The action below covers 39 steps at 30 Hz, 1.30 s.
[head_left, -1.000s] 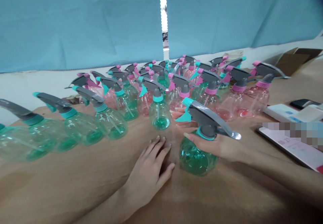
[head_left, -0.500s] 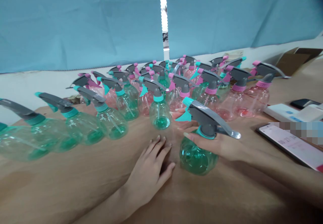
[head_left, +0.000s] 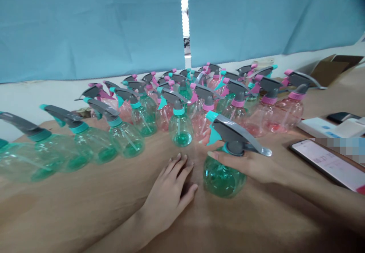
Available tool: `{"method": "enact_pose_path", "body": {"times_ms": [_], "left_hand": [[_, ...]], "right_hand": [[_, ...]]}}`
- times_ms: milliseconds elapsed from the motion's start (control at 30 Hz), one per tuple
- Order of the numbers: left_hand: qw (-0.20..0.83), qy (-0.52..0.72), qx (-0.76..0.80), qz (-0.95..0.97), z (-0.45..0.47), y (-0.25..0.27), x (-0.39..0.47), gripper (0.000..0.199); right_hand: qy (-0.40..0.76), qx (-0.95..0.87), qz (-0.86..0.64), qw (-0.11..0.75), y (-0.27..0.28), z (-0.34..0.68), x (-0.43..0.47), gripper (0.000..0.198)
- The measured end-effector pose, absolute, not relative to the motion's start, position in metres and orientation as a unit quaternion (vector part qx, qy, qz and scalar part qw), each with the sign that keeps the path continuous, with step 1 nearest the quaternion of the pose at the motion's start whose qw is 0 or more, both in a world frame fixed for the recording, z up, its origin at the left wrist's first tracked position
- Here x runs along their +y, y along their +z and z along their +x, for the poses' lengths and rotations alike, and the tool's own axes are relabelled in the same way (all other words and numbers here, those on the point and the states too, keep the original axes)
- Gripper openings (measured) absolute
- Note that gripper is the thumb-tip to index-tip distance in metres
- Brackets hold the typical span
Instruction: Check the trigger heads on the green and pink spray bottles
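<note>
My right hand (head_left: 245, 165) is wrapped round the neck of a green spray bottle (head_left: 224, 179) that stands upright on the table. Its thumb lies across the near side below the grey spray head, and fingertips show at the front of the turquoise trigger (head_left: 214, 134), which is drawn in toward the neck. My left hand (head_left: 171, 192) lies flat on the wood, fingers spread, holding nothing, just left of that bottle. Beyond its fingertips stands another green spray bottle (head_left: 181, 129) with a turquoise collar.
Green spray bottles (head_left: 127, 141) line the left side. Pink spray bottles (head_left: 288, 112) and more green ones crowd the back. At right lie a phone (head_left: 322, 162) with a lit screen, a white box (head_left: 319, 127) and a cardboard box (head_left: 327, 68). A blue sheet (head_left: 114, 25) hangs behind.
The fingers of my right hand have pulled back, and the turquoise trigger has swung inward toward the bottle's neck. My left hand and the other bottles have stayed put.
</note>
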<state>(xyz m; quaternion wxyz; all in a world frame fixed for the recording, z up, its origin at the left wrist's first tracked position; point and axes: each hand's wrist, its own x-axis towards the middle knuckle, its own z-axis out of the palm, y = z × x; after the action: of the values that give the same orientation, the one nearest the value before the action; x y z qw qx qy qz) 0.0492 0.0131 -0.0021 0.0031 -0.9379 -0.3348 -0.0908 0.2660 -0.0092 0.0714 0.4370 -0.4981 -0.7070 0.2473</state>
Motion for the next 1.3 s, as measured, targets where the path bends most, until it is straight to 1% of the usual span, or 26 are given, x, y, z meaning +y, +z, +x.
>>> {"method": "enact_pose_path", "body": {"times_ms": [133,233,367,500,633,767,967,1033,1167,1300], "left_hand": [[0.005,-0.084,-0.333,-0.939,0.049,-0.003,0.013,0.047],[0.006,-0.087,-0.335,-0.938,0.049,-0.003,0.013,0.047],[0.009,-0.086,-0.335,-0.938,0.050,-0.002,0.012,0.047],[0.011,-0.086,-0.332,-0.939,0.049,-0.003,0.012,0.047],[0.011,-0.086,-0.334,-0.939,0.049,-0.003,0.013,0.047],[0.011,-0.082,-0.335,-0.939,0.050,-0.002,0.013,0.048],[0.012,-0.084,-0.334,-0.939,0.049,-0.003,0.013,0.047],[0.012,-0.085,-0.332,-0.939,0.049,-0.004,0.013,0.047],[0.013,-0.087,-0.332,-0.939,0.049,-0.004,0.012,0.047],[0.013,-0.086,-0.330,-0.940,0.049,-0.003,0.013,0.047]], "right_hand": [[0.300,-0.689,-0.475,0.458,0.071,0.267,-0.008,0.019],[0.285,-0.700,-0.467,0.459,0.064,0.270,-0.006,0.020],[0.252,-0.706,-0.499,0.436,0.056,0.272,-0.006,0.031],[0.271,-0.714,-0.489,0.422,0.055,0.270,-0.005,0.036],[0.299,-0.706,-0.466,0.442,0.056,0.268,-0.004,0.044],[0.289,-0.696,-0.489,0.440,0.055,0.269,-0.003,0.050],[0.265,-0.714,-0.483,0.432,0.055,0.270,-0.004,0.044],[0.268,-0.714,-0.483,0.431,0.054,0.270,-0.004,0.037],[0.268,-0.713,-0.475,0.441,0.052,0.270,-0.003,0.017],[0.264,-0.720,-0.462,0.444,0.051,0.270,-0.002,0.015]]}}
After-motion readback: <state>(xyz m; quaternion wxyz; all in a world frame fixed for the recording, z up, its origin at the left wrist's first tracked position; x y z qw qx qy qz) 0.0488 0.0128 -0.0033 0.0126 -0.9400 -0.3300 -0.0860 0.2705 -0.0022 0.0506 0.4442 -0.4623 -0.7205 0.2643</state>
